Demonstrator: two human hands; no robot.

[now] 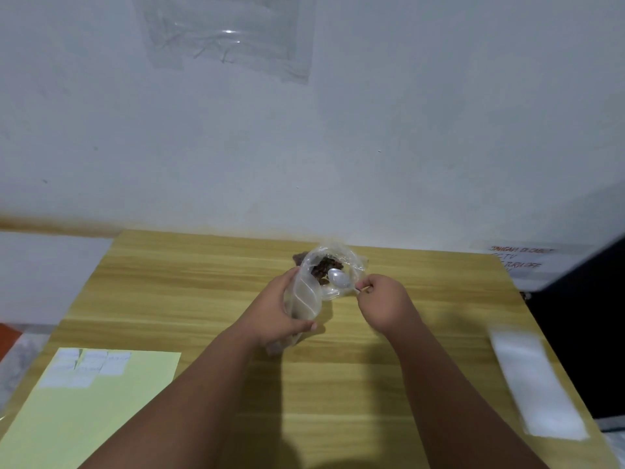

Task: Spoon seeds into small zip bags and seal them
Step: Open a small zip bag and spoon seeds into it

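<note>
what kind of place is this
Likely a plain office or workroom corner: a wood-grain table against a bare white wall, a yellow sheet with paper labels, and a taped handwritten notice.

Left hand and right hand curled, forearms extended.
</note>
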